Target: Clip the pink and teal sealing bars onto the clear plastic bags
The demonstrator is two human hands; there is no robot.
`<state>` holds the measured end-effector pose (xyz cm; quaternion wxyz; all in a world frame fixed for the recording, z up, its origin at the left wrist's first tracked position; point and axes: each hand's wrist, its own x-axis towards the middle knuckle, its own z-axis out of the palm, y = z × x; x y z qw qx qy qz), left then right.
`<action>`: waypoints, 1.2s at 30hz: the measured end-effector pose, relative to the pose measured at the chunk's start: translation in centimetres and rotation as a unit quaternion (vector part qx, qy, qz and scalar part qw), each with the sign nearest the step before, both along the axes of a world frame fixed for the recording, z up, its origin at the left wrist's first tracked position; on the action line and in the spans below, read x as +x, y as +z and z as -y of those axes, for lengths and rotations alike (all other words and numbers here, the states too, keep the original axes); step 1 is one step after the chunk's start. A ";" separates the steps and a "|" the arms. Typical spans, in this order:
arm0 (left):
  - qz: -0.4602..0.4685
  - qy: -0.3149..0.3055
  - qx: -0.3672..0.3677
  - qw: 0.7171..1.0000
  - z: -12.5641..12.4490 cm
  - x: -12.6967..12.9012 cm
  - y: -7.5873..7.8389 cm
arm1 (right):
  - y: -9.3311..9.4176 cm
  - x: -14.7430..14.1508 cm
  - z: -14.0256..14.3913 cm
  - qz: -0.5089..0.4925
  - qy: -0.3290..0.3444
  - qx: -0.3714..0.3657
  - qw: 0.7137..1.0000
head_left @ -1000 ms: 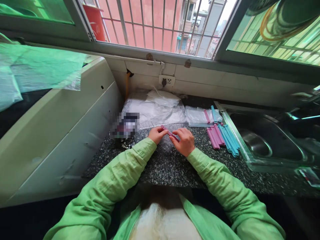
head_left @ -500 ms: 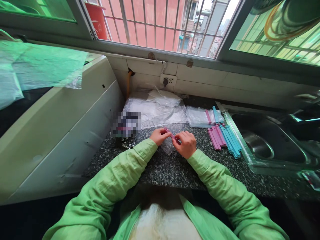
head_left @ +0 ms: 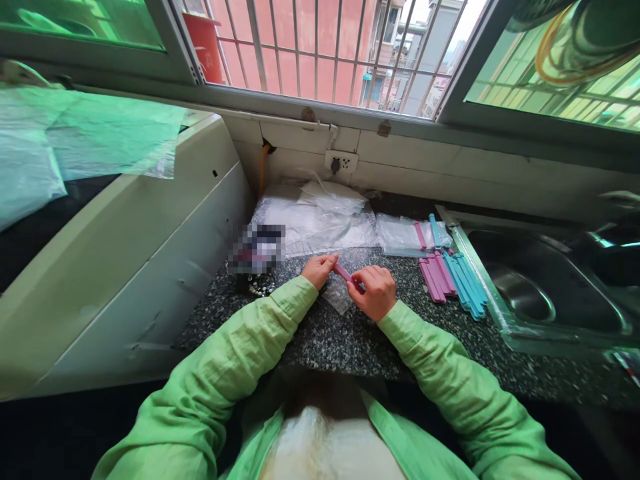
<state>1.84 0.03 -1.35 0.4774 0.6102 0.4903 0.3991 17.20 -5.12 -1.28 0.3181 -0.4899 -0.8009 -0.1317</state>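
Observation:
A slim pink bag clip slants between my hands above the counter. My left hand pinches its upper left end with thumb and fingers. Curled around the lower right end is my right hand, whose fingers partly hide the clip. Beneath them a small clear plastic bag lies on the speckled stone. To the right rest several pink clips and, beside them, several blue clips.
Clear plastic bags lie behind the clips, with one pink and one blue clip on top. Large plastic sheeting spreads toward the wall socket. A metal sink borders the right; a pale appliance stands left. A beaded string lies nearby.
The pink clip shows more of its length between my hands, and its angle has shifted slightly. Both hands keep hold of it. The whole view has drifted a little.

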 end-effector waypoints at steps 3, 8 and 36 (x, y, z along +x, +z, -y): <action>-0.002 -0.006 -0.006 1.000 0.0 0.0 -0.1 | 0.0 0.1 0.0 0.007 -0.003 -0.002 1.000; 0.007 -0.018 -0.013 1.000 0.0 0.1 -0.2 | 0.0 0.4 -0.1 0.021 0.001 0.015 1.000; 0.127 -0.047 -0.119 0.984 0.1 0.5 -1.1 | 0.1 0.4 0.1 -0.011 0.025 0.023 0.999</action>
